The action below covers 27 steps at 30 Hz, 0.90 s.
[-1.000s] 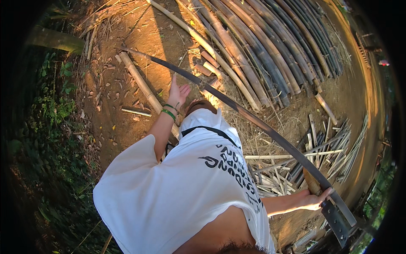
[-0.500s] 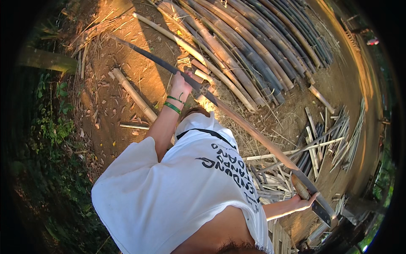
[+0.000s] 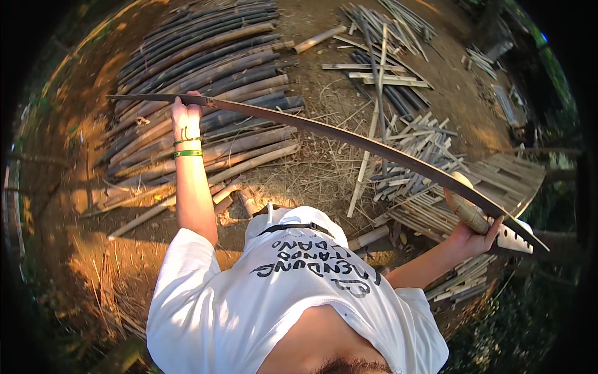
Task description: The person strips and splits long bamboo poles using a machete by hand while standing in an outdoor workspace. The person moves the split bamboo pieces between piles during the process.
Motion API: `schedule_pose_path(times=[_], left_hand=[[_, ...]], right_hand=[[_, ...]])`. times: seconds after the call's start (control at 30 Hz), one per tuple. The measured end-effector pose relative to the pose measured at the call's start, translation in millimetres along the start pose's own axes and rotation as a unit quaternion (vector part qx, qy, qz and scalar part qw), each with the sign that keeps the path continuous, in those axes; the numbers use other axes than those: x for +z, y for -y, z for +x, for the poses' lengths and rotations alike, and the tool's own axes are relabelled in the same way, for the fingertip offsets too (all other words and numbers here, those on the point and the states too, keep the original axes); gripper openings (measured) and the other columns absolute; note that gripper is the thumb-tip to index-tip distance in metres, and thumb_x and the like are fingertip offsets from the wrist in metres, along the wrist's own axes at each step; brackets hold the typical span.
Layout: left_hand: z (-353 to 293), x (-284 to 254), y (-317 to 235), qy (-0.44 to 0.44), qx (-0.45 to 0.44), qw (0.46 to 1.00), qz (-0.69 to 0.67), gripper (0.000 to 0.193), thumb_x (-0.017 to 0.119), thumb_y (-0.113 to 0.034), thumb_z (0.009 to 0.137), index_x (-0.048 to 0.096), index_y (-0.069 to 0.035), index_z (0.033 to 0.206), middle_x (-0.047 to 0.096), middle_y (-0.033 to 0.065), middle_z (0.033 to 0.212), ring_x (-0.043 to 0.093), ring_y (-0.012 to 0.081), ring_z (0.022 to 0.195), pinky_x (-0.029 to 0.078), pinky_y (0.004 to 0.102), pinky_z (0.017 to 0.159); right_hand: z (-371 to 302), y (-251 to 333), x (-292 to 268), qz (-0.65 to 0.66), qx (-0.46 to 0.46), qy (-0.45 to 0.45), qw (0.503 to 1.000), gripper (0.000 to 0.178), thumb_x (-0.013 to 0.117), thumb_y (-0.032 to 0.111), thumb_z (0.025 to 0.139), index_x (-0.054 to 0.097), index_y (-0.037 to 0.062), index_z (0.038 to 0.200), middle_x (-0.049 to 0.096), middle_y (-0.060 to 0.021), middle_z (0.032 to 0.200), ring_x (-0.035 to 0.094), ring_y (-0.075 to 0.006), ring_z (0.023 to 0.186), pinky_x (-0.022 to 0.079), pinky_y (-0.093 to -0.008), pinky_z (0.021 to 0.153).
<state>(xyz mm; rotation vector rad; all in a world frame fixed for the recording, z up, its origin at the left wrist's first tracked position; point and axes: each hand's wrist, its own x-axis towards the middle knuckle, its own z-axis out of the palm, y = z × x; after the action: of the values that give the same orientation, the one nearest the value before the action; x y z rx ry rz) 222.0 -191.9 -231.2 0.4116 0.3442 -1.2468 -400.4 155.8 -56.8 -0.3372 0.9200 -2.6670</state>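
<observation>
A long, dark brown split bamboo slat (image 3: 330,132) stretches across the view, raised in front of me and sloping down to the right. My left hand (image 3: 187,111) grips it near its left end, with fingers wrapped over it and green bands on the wrist. At the other end, my right hand (image 3: 476,239) is closed around a tool with a thick tan bamboo-like handle (image 3: 470,214). Beyond that hand sticks out a flat, pale plate (image 3: 516,240) with a row of holes. The slat passes right over the tool, and the right fingertips touch its underside.
Whole bamboo poles (image 3: 249,68) lie in a wide stack at the far left. Split strips (image 3: 417,156) are heaped on the right, beside a slatted bamboo panel (image 3: 511,177). A short bamboo length (image 3: 319,38) lies on the ground at the back. Straw litters the dirt.
My view has swung to the right, so the pole stack now appears at the left. The slat lies flatter across the view, still held at both ends; my left arm reaches straighter ahead.
</observation>
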Motion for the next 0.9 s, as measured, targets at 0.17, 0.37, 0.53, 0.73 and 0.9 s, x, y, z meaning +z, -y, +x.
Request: schedule_pose_path(times=[0.17, 0.37, 0.53, 0.73, 0.9], left_hand=[[14.6, 41.8, 178.3, 0.001, -0.226, 0.974, -0.003, 0.018, 0.049, -0.022, 0.105, 0.049, -0.004, 0.101, 0.053, 0.0107, 0.086, 0.055, 0.0233, 0.075, 0.054, 0.0391, 0.067], [-19.5, 46.8, 339.7, -0.027, -0.327, 0.935, 0.135, 0.017, 0.048, -0.009, 0.102, 0.054, -0.002, 0.116, 0.051, 0.0145, 0.117, 0.057, 0.0288, 0.092, 0.054, 0.0443, 0.081], [-181.8, 23.6, 384.4, 0.300, -0.107, 0.661, 0.679, 0.065, 0.062, -0.033, 0.095, 0.040, 0.000, 0.146, 0.046, 0.0207, 0.144, 0.053, 0.0361, 0.123, 0.045, 0.0495, 0.101], [-385.7, 14.0, 321.8, 0.777, 0.072, 0.520, 0.348, 0.064, 0.065, -0.037, 0.095, 0.044, -0.002, 0.144, 0.058, 0.0169, 0.131, 0.055, 0.0340, 0.124, 0.043, 0.0429, 0.106], [-481.7, 46.4, 282.9, 0.817, 0.188, 0.510, 0.193, 0.067, 0.064, -0.047, 0.093, 0.047, -0.003, 0.140, 0.059, 0.0176, 0.123, 0.055, 0.0342, 0.119, 0.042, 0.0457, 0.103]], right_hand=[[-41.2, 100.3, -22.3, 0.030, -0.179, -0.018, 0.983, 0.035, 0.066, 0.015, 0.094, 0.060, 0.0014, 0.125, 0.063, -0.0131, 0.126, 0.058, -0.0275, 0.119, 0.044, -0.0482, 0.107], [-131.1, 160.8, -22.2, 0.007, -0.326, -0.113, 0.939, 0.034, 0.066, 0.010, 0.092, 0.060, 0.0001, 0.124, 0.060, -0.0179, 0.126, 0.058, -0.0309, 0.117, 0.047, -0.0514, 0.105], [-166.4, 172.4, -35.0, -0.076, -0.368, -0.121, 0.919, 0.041, 0.073, 0.013, 0.089, 0.055, -0.0041, 0.122, 0.062, -0.0157, 0.116, 0.061, -0.0274, 0.107, 0.051, -0.0469, 0.101], [-168.7, 117.2, 31.3, -0.153, -0.444, -0.184, 0.863, 0.042, 0.080, 0.000, 0.080, 0.055, -0.0063, 0.113, 0.063, -0.0130, 0.107, 0.065, -0.0190, 0.090, 0.061, -0.0318, 0.075], [-178.9, 108.6, 67.6, -0.139, -0.452, -0.168, 0.865, 0.033, 0.080, -0.001, 0.080, 0.053, -0.0022, 0.099, 0.064, -0.0113, 0.095, 0.066, -0.0175, 0.079, 0.060, -0.0307, 0.069]])
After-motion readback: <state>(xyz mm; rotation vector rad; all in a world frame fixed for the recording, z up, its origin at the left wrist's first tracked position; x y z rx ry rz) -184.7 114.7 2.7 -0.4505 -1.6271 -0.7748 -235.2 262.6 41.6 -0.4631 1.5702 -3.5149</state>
